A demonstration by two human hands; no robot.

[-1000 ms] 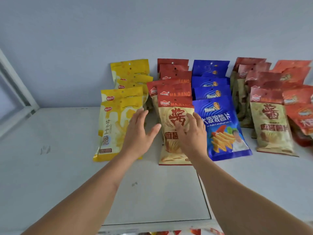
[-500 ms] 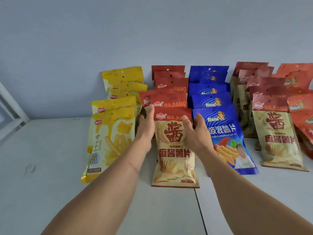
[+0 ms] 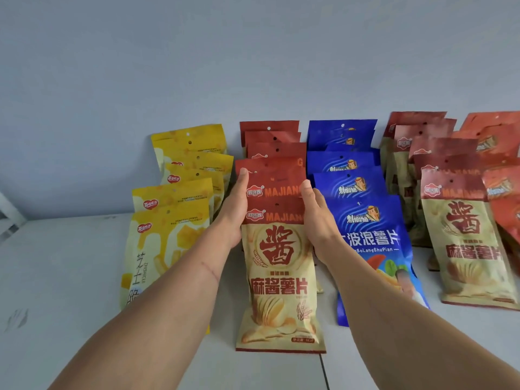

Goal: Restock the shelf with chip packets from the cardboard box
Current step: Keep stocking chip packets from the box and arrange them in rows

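On the shelf (image 3: 70, 277): five rows of chip packets lean back toward a pale wall (image 3: 253, 52), on a flat white surface with a thin seam at 6 o'clock.
Yellow row (image 3: 168, 235): five packets counted, at 9 o'clock of the hands; glossy foil, each with a punched hang hole.
Red-and-beige row (image 3: 278, 277): five red tops counted; the front packet is flat and rectangular, matte beige below a red band reading MAJIANG.
Blue row (image 3: 365, 229): about five packets, at 3 o'clock of the hands; shiny blue film, the back ones overlapping too closely to count surely.
Second red-and-beige row (image 3: 467, 243): about five, further toward 3 o'clock.
Orange-red row (image 3: 503, 192): cut off by the frame edge, count unclear.
Left hand (image 3: 235, 209): fingers straight, palm pressed flat against the left edge of the red-and-beige row, fingertips at the second packet's top corner.
Right hand (image 3: 316, 218): thumb on the front of the row's right edge; the other fingers go behind the packets and are hidden, so the grip is unclear.
Cardboard box: out of view.
Hidden: both forearms cover the lower parts of the yellow and blue front packets.
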